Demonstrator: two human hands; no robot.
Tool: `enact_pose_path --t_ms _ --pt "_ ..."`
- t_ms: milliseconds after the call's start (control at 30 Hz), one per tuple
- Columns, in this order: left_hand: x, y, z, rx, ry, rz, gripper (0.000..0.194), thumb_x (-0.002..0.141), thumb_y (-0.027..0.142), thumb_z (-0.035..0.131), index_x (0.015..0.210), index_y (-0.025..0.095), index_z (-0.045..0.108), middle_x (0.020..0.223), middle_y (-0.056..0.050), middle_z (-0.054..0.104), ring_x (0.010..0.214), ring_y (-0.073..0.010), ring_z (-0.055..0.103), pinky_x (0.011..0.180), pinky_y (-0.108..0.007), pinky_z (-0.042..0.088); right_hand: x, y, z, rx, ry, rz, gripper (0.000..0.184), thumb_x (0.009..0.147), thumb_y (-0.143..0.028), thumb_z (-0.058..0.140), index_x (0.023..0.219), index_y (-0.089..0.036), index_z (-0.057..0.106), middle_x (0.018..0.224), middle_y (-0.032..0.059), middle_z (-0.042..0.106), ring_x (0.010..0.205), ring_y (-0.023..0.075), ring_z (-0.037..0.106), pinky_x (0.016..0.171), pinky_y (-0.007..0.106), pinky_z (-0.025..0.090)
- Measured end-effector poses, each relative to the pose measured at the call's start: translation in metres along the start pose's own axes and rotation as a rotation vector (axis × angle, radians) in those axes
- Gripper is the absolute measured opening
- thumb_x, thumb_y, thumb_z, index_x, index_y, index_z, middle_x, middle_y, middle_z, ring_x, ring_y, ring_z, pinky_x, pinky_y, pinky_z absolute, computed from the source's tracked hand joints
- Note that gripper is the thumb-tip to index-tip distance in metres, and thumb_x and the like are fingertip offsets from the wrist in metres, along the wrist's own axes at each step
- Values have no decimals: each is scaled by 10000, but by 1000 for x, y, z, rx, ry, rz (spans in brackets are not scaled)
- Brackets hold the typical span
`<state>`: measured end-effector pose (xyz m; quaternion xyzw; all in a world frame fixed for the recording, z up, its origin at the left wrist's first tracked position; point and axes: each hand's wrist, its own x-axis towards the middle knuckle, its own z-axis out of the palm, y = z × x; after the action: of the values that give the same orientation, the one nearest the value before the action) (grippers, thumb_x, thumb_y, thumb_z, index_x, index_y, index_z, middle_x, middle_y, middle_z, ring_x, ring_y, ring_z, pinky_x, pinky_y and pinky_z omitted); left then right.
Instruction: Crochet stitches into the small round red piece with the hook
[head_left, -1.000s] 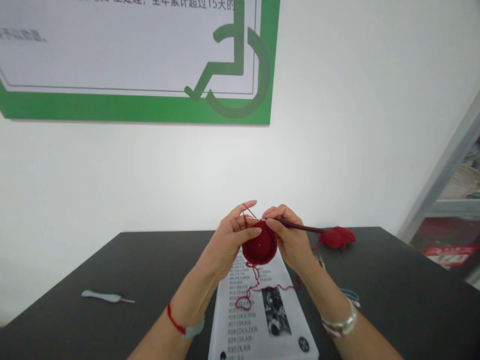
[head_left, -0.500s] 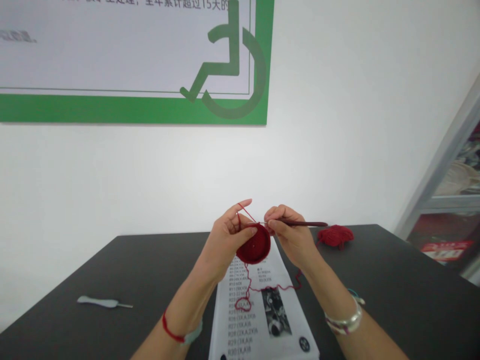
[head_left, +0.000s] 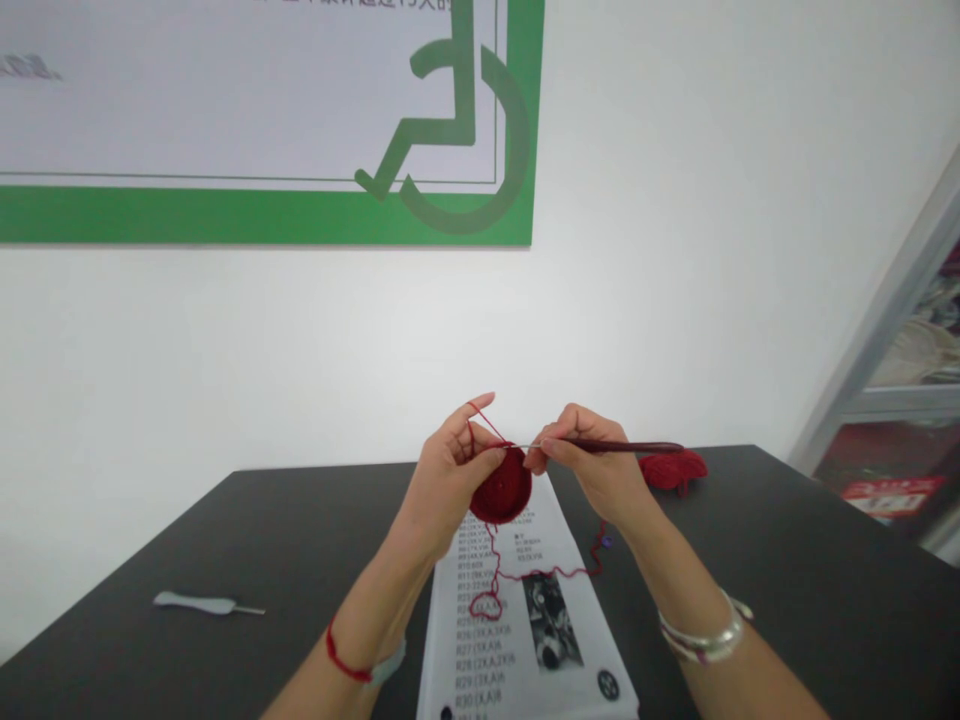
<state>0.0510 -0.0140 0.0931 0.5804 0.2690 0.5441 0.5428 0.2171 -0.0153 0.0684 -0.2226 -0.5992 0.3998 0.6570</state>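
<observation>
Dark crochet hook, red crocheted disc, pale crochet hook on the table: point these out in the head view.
dark crochet hook (head_left: 622,446), head view, on its dark grip
red crocheted disc (head_left: 500,487), head view, on its centre
pale crochet hook (head_left: 196,602), head view, on its pale grip

I count my left hand (head_left: 448,478) and right hand (head_left: 594,472), plus two crochet hooks: one dark hook (head_left: 622,447) and one pale hook (head_left: 206,604). I also have one red crocheted disc (head_left: 501,486), one red yarn ball (head_left: 673,468) and one printed sheet (head_left: 502,650).

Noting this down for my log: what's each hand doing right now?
Left hand: closed, holding the red crochet piece.
Right hand: closed, holding a crochet hook.
</observation>
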Motion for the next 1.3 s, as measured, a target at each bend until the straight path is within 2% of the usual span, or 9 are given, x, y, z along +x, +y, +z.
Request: enact_pose_path --t_ms 300,500,633,800,867,967,1033,1200,1300 --pt "-2 -2 2 68 54 59 636 714 155 685 1316 110 484 640 57 580 568 -95 514 562 -224 388 -10 1 10 -255 68 -13 94 803 -211 653 722 -208 606 649 -3 707 633 150 658 614 301 534" --pt "-1 -4 1 304 101 153 603 752 155 646 1334 107 494 680 27 625 624 -123 567 644 -260 455 -13 0 6 -446 13 -21 118 833 -242 637 726 -213 595 677 3 664 678 162 625 602 296 486" --pt "0 -7 -1 410 136 204 553 766 165 637 1307 116 536 706 6 662 679 -142 603 727 -287 477 -13 -7 8 -658 -98 -194 77 879 -200 574 804 -216 583 743 12 652 673 144 590 604 282 461" --pt "3 -9 -2 309 135 137 628 755 210 662 1348 96 488 703 -1 667 631 -143 590 616 -268 472 -13 -8 17 -827 -203 -496 159 917 -129 472 792 -218 513 781 41 620 721 158 576 645 295 478" --pt "2 -8 -1 299 136 132 627 739 204 678 1333 100 506 687 5 666 617 -138 581 609 -264 464 -13 -6 17 -839 -198 -496 159 920 -131 468 794 -221 505 782 41 609 728 163 573 645 297 479" --pt "0 -4 0 329 139 152 577 718 177 697 1277 124 568 659 19 656 621 -128 569 642 -263 451 -11 -1 14 -781 -155 -409 108 914 -152 509 840 -230 521 791 17 597 691 143 563 618 277 473" --pt "-1 0 -1 250 93 110 594 708 168 709 1282 133 562 641 31 643 603 -117 557 623 -253 436 -10 2 11 -746 -158 -447 102 907 -145 531 868 -239 532 803 8 599 691 136 559 606 269 465" --pt "2 1 -12 -114 -143 -149 602 651 131 768 1227 127 595 638 30 628 558 -86 525 564 -215 387 -5 9 9 -742 -240 -747 186 881 -74 536 864 -258 558 767 13 614 709 161 542 587 296 465" --pt "6 -4 -14 -241 -174 -260 546 634 120 784 1158 98 635 643 23 611 548 -69 504 551 -203 368 -3 16 8 -831 -222 -890 215 883 -53 520 818 -255 559 762 23 634 677 171 521 594 323 471"
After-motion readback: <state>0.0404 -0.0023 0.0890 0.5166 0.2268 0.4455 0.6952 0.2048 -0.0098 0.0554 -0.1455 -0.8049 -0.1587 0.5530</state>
